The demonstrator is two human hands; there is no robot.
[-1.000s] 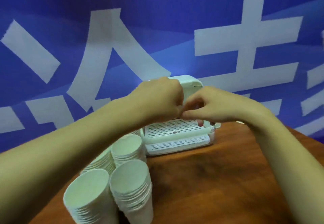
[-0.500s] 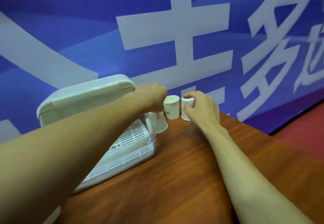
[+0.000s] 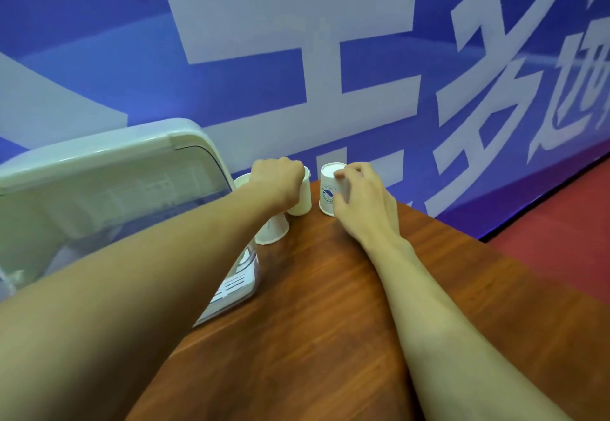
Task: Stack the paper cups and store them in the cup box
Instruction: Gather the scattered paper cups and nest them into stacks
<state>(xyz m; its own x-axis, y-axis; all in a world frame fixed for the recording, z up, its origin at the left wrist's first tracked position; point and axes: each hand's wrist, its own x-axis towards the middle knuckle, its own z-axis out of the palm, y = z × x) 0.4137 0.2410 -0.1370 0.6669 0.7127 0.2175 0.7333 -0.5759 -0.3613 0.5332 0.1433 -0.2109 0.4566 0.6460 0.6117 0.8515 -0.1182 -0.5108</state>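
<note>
Logo cup (image 3: 328, 196) stands on end, axis vertical, at the table's (image 3: 330, 321) far edge; right hand (image 3: 359, 199) curls fingers (image 3: 341, 175) round it. Left hand (image 3: 277, 183) (knuckles up) clutches plain cup (image 3: 303, 203) near the box (image 3: 99, 156).

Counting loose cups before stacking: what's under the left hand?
Under the left hand stand a nearer cup and a farther cup; a third cup's rim shows behind the wrist. Their tops are covered, so its grip is unclear.
</note>
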